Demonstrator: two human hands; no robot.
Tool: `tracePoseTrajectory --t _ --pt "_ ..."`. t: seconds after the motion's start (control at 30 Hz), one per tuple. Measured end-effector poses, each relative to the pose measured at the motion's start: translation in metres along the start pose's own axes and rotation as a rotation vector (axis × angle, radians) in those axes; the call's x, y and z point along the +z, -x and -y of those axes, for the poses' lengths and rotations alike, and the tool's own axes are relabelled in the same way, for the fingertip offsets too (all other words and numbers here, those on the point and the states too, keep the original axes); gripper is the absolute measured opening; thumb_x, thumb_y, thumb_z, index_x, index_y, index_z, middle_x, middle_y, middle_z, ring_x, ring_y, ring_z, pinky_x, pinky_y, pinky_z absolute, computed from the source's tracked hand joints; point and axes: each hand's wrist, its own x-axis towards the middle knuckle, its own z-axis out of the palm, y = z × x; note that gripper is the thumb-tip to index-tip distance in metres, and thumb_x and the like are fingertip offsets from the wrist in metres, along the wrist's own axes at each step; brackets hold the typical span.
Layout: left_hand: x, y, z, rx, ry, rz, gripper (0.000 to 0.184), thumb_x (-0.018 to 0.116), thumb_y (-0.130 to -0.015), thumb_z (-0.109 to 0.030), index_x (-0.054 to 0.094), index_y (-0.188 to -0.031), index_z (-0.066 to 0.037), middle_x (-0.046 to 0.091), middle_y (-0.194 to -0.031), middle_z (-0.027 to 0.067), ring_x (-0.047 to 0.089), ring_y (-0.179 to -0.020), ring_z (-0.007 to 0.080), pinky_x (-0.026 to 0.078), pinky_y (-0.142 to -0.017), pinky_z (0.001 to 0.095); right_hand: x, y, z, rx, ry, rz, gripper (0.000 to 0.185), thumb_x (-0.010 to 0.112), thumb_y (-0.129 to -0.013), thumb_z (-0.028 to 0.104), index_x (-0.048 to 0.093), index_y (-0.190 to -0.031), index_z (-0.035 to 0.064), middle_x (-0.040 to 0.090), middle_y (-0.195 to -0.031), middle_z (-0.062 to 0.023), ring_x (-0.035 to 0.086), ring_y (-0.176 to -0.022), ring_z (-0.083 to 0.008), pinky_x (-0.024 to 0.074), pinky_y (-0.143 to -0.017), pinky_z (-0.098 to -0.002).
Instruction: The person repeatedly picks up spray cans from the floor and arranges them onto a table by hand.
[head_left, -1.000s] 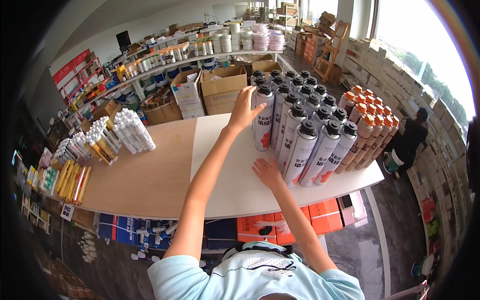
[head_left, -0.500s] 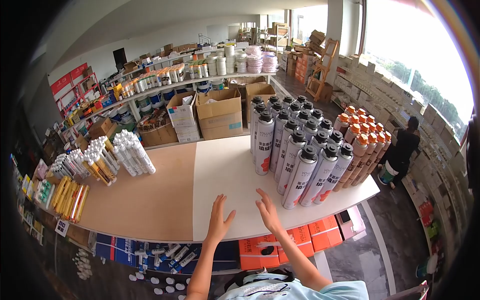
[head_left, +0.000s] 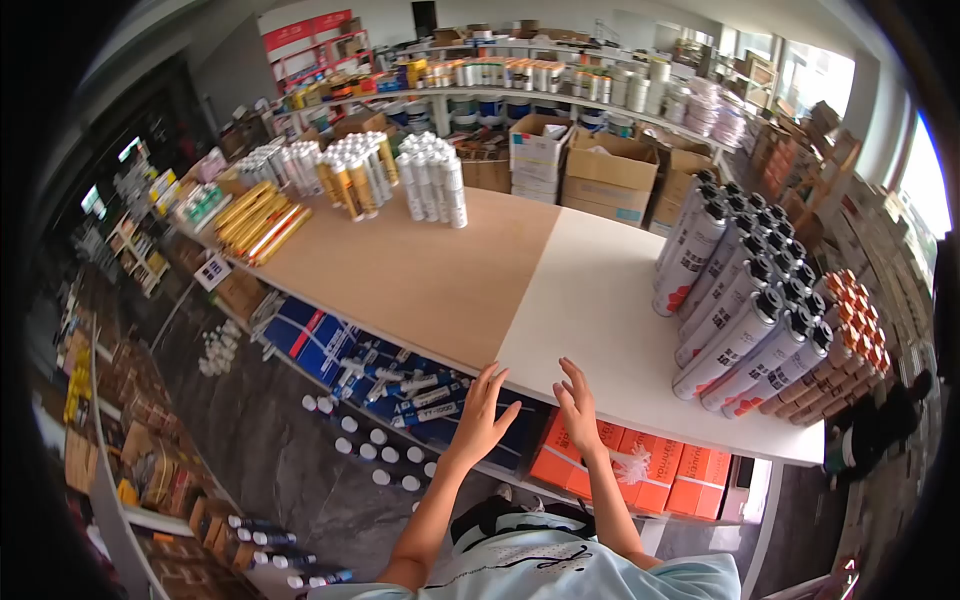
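My left hand point(head_left: 485, 415) is held up at the front edge of the table point(head_left: 420, 270), fingers apart, with nothing in it. Beside it my right hand point(head_left: 577, 405) is also empty, its fingers stretched out and palm turned inward. To the right of both hands stands a tight group of white spray cans with black caps point(head_left: 735, 340). Behind and right of these are brown cans with orange caps point(head_left: 850, 330). White tubes point(head_left: 432, 185) stand upright on the wooden left part of the table, near yellow-and-white tubes point(head_left: 350, 185) and a pile of gold tubes point(head_left: 262, 225).
Under the table lie orange boxes point(head_left: 650, 470), blue boxes point(head_left: 310, 335) and blue-and-white tubes point(head_left: 430, 400). White-capped bottles point(head_left: 385, 450) stand on the floor. Cardboard boxes point(head_left: 610, 180) and a loaded shelf are behind the table. A person in dark clothes point(head_left: 880, 425) is at the far right.
My view has swung to the left, so the cans now sit farther right and the tubes nearer the middle. Both hands stay raised and empty.
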Motion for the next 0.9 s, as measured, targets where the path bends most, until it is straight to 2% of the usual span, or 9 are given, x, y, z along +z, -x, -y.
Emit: tracePoseTrajectory --t 0.1,0.2,0.33,0.5,0.6,0.67,0.77,0.83,0.9 --pt "-0.014 0.037 -0.016 -0.123 -0.052 -0.16 0.058 0.067 -0.093 -0.017 0.04 -0.142 -0.003 0.037 -0.149 0.0204 0.036 -0.14 0.04 0.034 -0.112 0.0459 0.026 0.008 -0.002 -0.021 -0.057 0.205 0.051 0.053 -0.099 0.025 0.042 -0.143 0.0002 0.037 -0.151 -0.0211 0.036 -0.141 -0.036 0.0342 -0.113 -0.0453" --pt "-0.009 0.084 -0.024 -0.24 -0.138 -0.319 0.059 0.068 -0.092 -0.017 0.04 -0.143 -0.004 0.039 -0.148 0.0212 0.037 -0.14 0.0384 0.035 -0.112 0.0449 0.041 0.025 0.008 -0.175 0.189 0.398 0.054 0.057 -0.096 0.026 0.044 -0.142 -0.0005 0.035 -0.152 -0.0237 0.035 -0.141 -0.0392 0.0308 -0.115 -0.0438" --pt "0.003 0.162 -0.071 -0.479 -0.232 -0.481 0.058 0.068 -0.092 -0.019 0.042 -0.142 -0.005 0.039 -0.149 0.022 0.037 -0.139 0.0395 0.034 -0.112 0.0445 0.061 0.073 0.005 -0.226 0.034 0.642 0.051 0.062 -0.092 0.015 0.047 -0.137 -0.002 0.043 -0.145 -0.0239 0.044 -0.133 -0.0405 0.0362 -0.11 -0.043" --pt "0.016 0.249 -0.122 -0.649 -0.335 -0.678 0.058 0.068 -0.089 -0.019 0.044 -0.139 -0.006 0.04 -0.145 0.0216 0.041 -0.133 0.042 0.036 -0.11 0.0468 0.09 0.139 -0.022 -0.322 0.003 0.905 0.051 0.063 -0.09 0.01 0.046 -0.136 -0.0025 0.046 -0.141 -0.0247 0.048 -0.128 -0.0413 0.0414 -0.105 -0.043" --pt "0.021 0.302 -0.144 -0.766 -0.419 -0.797 0.058 0.069 -0.088 -0.019 0.045 -0.138 -0.005 0.042 -0.144 0.0216 0.041 -0.133 0.0416 0.036 -0.109 0.0467 0.102 0.177 -0.009 -0.329 -0.067 1.114 0.05 0.063 -0.091 0.01 0.046 -0.137 -0.0003 0.047 -0.14 -0.023 0.049 -0.127 -0.0401 0.0452 -0.1 -0.0414" --pt "0.021 0.328 -0.167 -0.885 -0.456 -0.862 0.057 0.069 -0.087 -0.019 0.046 -0.137 -0.004 0.043 -0.143 0.0216 0.041 -0.133 0.0415 0.036 -0.109 0.0469 0.109 0.197 0.0 -0.386 -0.055 1.244 0.051 0.062 -0.092 0.012 0.045 -0.138 0.0 0.047 -0.14 -0.0231 0.047 -0.129 -0.0399 0.0403 -0.105 -0.0423" --pt "0.02 0.359 -0.192 -0.957 -0.478 -0.971 0.054 0.07 -0.086 -0.014 0.047 -0.135 -0.003 0.044 -0.142 0.0223 0.042 -0.133 0.0428 0.039 -0.109 0.0447 0.12 0.224 0.016 -0.469 -0.02 1.357 0.052 0.062 -0.092 0.013 0.044 -0.139 0.0002 0.046 -0.141 -0.0238 0.044 -0.131 -0.0404 0.0344 -0.11 -0.0433" --pt "0.021 0.374 -0.199 -1.007 -0.511 -1.03 0.054 0.07 -0.087 -0.015 0.048 -0.134 -0.003 0.043 -0.142 0.0226 0.043 -0.132 0.0424 0.039 -0.109 0.0455 0.129 0.241 0.022 -0.481 -0.009 1.39 0.051 0.061 -0.092 0.012 0.044 -0.139 -0.0001 0.046 -0.14 -0.0235 0.044 -0.131 -0.0402 0.0345 -0.11 -0.0439" --pt "0.019 0.386 -0.209 -1.019 -0.553 -0.967 0.054 0.069 -0.088 -0.017 0.047 -0.135 -0.004 0.043 -0.143 0.0227 0.042 -0.133 0.0411 0.037 -0.109 0.0475 0.14 0.261 0.018 -0.488 0.002 1.416 0.05 0.061 -0.093 0.011 0.044 -0.139 -0.0003 0.046 -0.141 -0.0232 0.044 -0.131 -0.0396 0.0351 -0.11 -0.0434"
